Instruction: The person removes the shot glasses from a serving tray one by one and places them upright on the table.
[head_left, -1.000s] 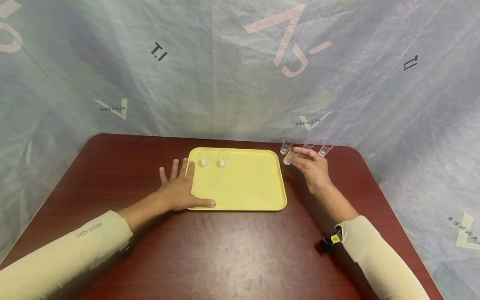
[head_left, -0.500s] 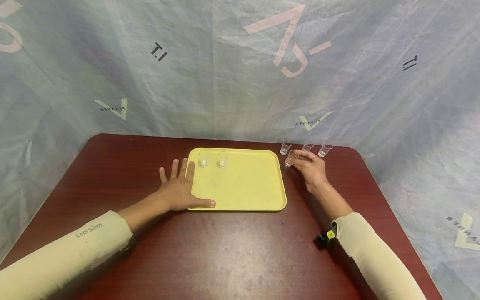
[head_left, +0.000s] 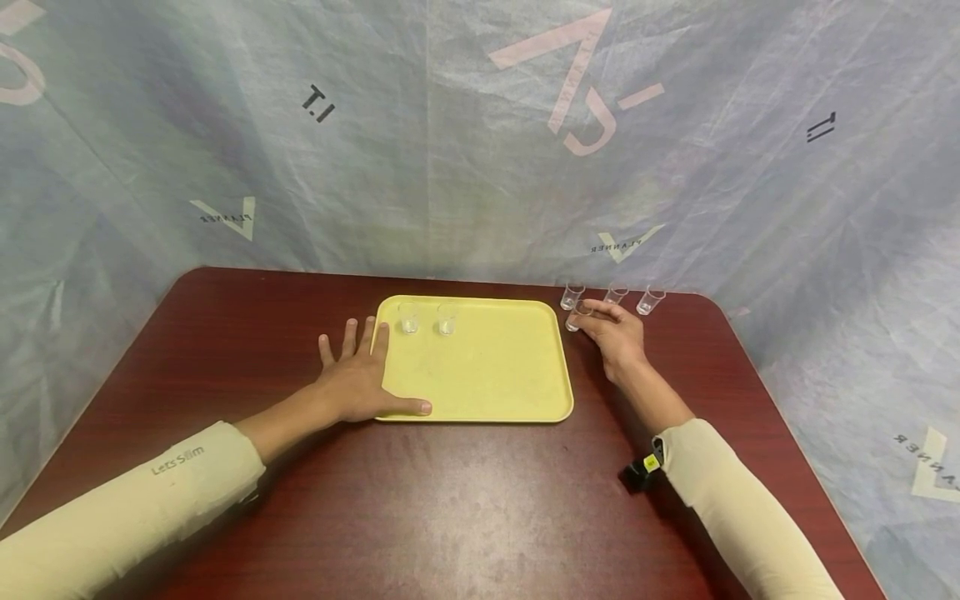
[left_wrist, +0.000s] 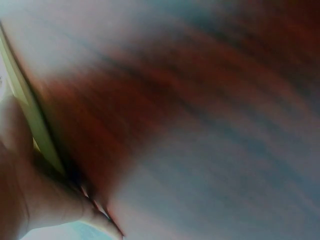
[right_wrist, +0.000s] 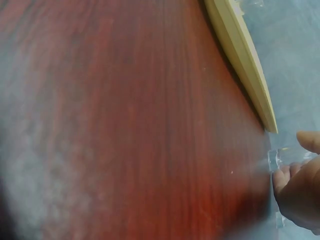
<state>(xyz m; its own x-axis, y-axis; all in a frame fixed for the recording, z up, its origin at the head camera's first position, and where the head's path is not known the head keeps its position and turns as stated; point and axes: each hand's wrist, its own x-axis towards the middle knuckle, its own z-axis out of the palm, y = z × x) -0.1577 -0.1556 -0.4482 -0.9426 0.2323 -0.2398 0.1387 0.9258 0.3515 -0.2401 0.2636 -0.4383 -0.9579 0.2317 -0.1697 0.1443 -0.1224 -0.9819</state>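
My left hand (head_left: pixel 356 379) lies with spread, straight fingers over the left rim of a yellow tray (head_left: pixel 487 367). In the left wrist view, part of that hand (left_wrist: pixel 40 200) meets the tray's side (left_wrist: pixel 30 110). Two small clear shot glasses stand on the tray near its back left: one at the corner (head_left: pixel 408 321), a second glass (head_left: pixel 446 322) to its right. Just right of the tray, my right hand (head_left: pixel 618 337) pinches another shot glass (head_left: pixel 576 320) between thumb and fingers. The right wrist view shows this glass (right_wrist: pixel 274 160) partly hidden by the hand (right_wrist: pixel 300 190).
Behind the right hand stand more shot glasses: a left one (head_left: pixel 572 296), a partly covered middle one (head_left: pixel 615 293) and a right one (head_left: pixel 650 300). The dark red table (head_left: pixel 450 500) ends at a grey printed sheet (head_left: pixel 450 167) at the back and sides.
My right hand, still pinching the shot glass, has shifted slightly left, and its forearm has moved left too. More of the glasses behind it show now. The left hand and tray have stayed put.
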